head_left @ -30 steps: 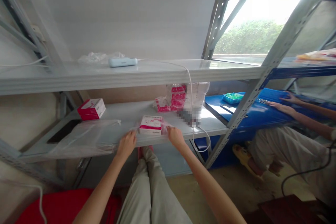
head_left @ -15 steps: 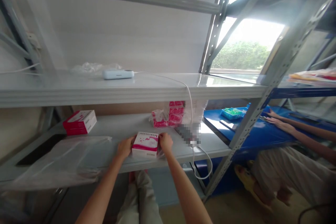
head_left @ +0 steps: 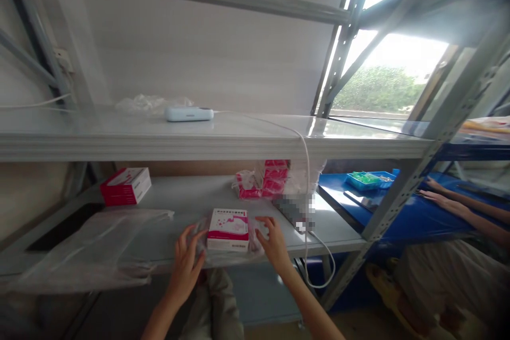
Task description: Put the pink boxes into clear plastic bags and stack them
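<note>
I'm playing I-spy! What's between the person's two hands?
The head view shows a pink-and-white rectangular cardboard box between the left hand and right hand, with clear plastic film on both sides.

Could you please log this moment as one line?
pink-and-white box: on grey shelf, clear plastic at its sides | left hand: open, left of box | right hand: open, right of box

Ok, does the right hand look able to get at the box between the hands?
Probably yes: the right hand is open beside the box, with nothing solid between them, though the clear plastic around it may get in the way.
</note>
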Demonstrator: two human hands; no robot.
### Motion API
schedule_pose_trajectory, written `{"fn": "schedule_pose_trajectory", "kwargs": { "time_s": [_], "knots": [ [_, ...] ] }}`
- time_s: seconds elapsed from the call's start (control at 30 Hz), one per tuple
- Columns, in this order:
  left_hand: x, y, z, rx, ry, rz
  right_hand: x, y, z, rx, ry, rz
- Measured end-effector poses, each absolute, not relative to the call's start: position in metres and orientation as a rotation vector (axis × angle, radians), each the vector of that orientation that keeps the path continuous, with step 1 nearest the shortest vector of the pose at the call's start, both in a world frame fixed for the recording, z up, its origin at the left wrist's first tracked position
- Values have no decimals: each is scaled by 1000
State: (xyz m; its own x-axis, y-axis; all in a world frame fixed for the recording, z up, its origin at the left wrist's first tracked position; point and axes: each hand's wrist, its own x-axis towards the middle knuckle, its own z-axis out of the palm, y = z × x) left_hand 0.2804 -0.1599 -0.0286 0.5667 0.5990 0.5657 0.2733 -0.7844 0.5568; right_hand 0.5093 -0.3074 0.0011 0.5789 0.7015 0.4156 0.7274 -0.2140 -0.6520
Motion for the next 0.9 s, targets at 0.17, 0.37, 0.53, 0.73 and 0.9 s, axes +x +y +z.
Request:
{"fn": "schedule_pose_trajectory", "kwargs": {
  "time_s": [0.17, 0.37, 0.53, 0.73, 0.9],
  "knots": [
    [316, -151, 21, 2323, 396, 888, 498, -266, 47, -2033, -1762, 189],
    [340, -118, 20, 2233, 350, 449, 497, -225, 63, -2146, -1950, 463],
    [333, -118, 16, 2060, 366, 679, 506, -231, 64, -1971, -1843, 398],
    [325, -134, 48, 1896, 222, 791, 522, -235, 81, -1627, -1684, 571],
    [315, -136, 75, 2043, 284, 798, 511, -229, 107, -1575, -1698, 572]
  ]
}}
